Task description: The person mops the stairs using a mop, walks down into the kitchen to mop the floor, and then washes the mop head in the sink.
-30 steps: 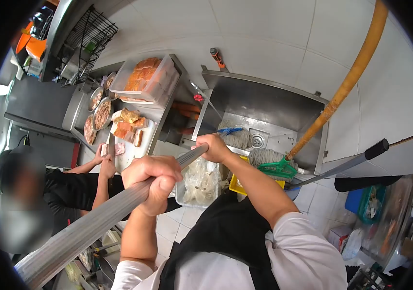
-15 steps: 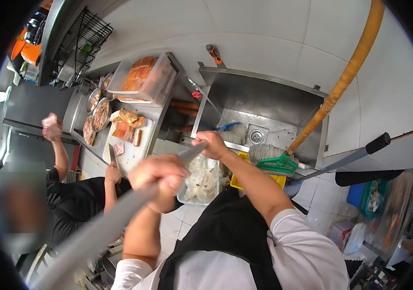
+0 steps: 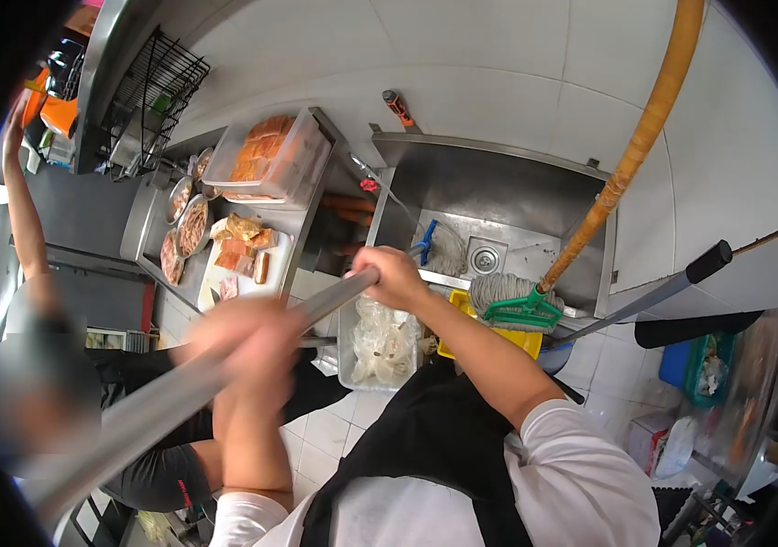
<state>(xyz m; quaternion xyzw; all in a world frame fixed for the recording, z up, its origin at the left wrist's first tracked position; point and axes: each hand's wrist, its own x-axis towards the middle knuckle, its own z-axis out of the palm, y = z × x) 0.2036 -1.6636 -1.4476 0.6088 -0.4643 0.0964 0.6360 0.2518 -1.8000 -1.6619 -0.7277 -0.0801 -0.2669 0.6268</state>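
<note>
A grey mop handle [image 3: 329, 301] runs diagonally from the lower left toward the sink. My right hand [image 3: 391, 278] is closed around its upper part, near the sink's front edge. Further down, my left hand [image 3: 247, 351], smeared by motion, is wrapped around the same handle. Beyond my right hand, a blue mop clamp [image 3: 427, 242] and a grey string mop head [image 3: 447, 252] rest in the metal sink [image 3: 516, 239]. Below my right hand stands a clear tub [image 3: 380, 351] of plastic bags or wrap.
A second mop with a green clamp [image 3: 524, 310] leans on a yellow bucket [image 3: 507, 342], its wooden pole [image 3: 630, 169] rising right. Left, a cutting board [image 3: 266, 264] holds pieces of meat beside a meat-filled tub [image 3: 270, 169]. A co-worker's raised arm [image 3: 29, 214] is at far left.
My left hand has moved left and slightly down. The blue clamp shows more upright in the sink. The co-worker's arm has risen toward the shelf, and the meat that hand held is out of sight.
</note>
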